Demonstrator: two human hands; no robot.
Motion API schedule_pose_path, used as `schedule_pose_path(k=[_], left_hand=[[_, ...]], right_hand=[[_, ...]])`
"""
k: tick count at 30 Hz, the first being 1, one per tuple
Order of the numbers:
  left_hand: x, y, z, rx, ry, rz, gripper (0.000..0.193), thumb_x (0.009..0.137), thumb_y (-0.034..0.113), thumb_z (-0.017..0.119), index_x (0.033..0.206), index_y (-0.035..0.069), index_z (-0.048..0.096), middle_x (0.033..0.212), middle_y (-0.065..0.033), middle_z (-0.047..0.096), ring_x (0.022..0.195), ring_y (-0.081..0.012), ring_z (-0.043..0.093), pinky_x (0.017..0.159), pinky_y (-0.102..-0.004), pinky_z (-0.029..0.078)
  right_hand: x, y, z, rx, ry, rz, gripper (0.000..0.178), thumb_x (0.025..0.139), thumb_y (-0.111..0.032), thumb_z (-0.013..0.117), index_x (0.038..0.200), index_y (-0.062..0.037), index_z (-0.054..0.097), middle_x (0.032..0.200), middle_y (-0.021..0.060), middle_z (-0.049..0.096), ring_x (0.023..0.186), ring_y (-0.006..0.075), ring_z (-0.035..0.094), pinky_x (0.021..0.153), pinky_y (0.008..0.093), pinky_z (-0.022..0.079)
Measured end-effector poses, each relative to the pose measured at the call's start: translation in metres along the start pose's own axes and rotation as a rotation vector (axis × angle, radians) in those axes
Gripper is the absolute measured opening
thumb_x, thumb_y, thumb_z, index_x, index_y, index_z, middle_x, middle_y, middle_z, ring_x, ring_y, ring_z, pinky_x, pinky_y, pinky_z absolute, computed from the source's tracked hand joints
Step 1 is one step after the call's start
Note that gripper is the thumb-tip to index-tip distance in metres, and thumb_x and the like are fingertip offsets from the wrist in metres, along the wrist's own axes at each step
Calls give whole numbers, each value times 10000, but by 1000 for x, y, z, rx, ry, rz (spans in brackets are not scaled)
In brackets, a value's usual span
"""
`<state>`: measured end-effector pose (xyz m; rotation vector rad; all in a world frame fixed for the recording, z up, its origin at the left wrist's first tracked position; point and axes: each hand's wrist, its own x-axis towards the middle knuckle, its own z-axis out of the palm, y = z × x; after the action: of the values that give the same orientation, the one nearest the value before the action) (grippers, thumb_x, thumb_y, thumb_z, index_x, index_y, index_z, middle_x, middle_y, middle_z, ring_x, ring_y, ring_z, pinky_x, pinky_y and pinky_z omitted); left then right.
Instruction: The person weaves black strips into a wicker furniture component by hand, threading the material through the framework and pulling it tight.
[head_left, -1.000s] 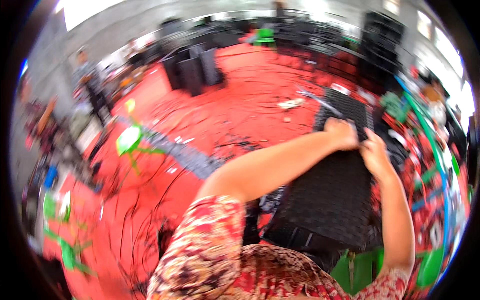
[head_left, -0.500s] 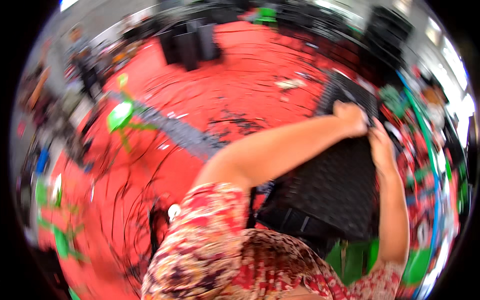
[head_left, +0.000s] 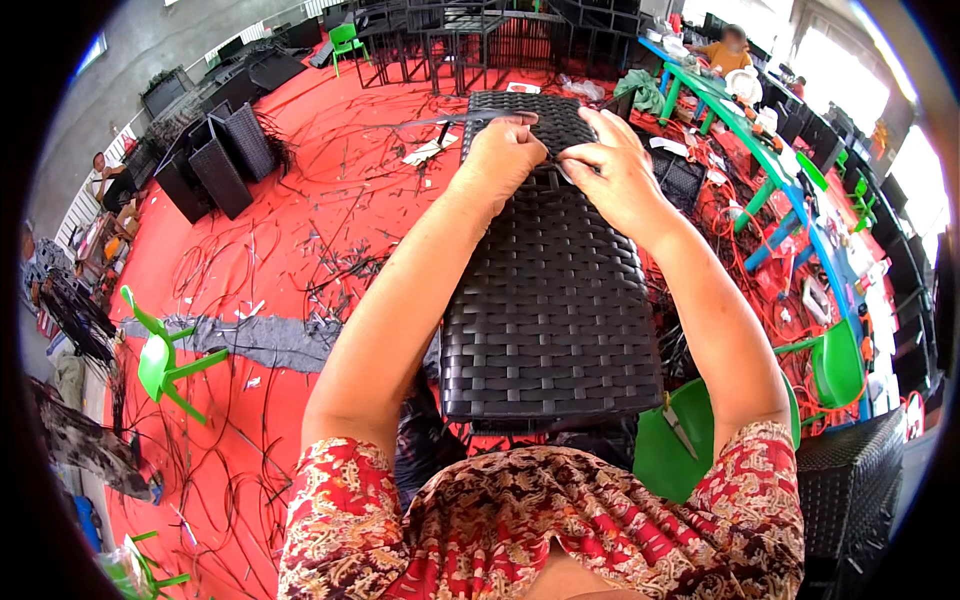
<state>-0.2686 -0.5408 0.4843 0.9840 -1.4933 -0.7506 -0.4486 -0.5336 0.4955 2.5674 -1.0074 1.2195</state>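
Observation:
A long panel woven from flat black strips (head_left: 550, 330) stretches away from my body, with both hands over its far part. My left hand (head_left: 500, 155) is closed, thumb and fingers pinching a thin dark strip (head_left: 420, 122) that sticks out to the left. Close beside it, my right hand (head_left: 615, 165) rests on the weave with its fingers apart and its thumb toward the left fingertips. A small pale bit shows under the right thumb; what it is, I cannot tell.
Strip scraps and cords litter the red floor (head_left: 300, 200). Left stands a green chair (head_left: 155, 355); at right, a long green-and-blue table (head_left: 735, 125). Scissors (head_left: 680, 432) lie on a green seat (head_left: 655, 460) near me. Woven black pieces (head_left: 225, 160) stand far left. Other people are farther off.
My view has swung right, bringing the woven panel to the middle. My hands were together and blurred at the panel; now they are slightly apart on its far part.

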Motion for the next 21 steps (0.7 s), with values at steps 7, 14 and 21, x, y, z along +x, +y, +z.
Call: schedule_pose_path(k=[7,14,21], left_hand=[[-10,6,-27,110,-109,78,197,806,164,621,805,-32,647,1061,-133,595,1026,-157,521,883,-280,380],[-32,3,-37,999,-65,355,168,773,277,622,843,159,719,1337,-135,448,1263,-307,375,1017,-460,292],[-5,4,-34,1106,-446,46,267,780,389,540,848,196,711,1469,-152,246,1374,-293,182,1028,-614,172]], right_hand=[[11,8,26,452,-246,212,265,878,-339,558,928,-113,688,1403,173,357,1332,398,210,1061,485,207],[10,15,30,417,-199,271,247,830,-268,624,779,-28,650,1340,256,399,1272,360,342,1045,413,272],[7,11,32,246,-164,157,172,760,-166,620,683,-13,598,1306,249,438,1238,364,376,1037,419,290]])
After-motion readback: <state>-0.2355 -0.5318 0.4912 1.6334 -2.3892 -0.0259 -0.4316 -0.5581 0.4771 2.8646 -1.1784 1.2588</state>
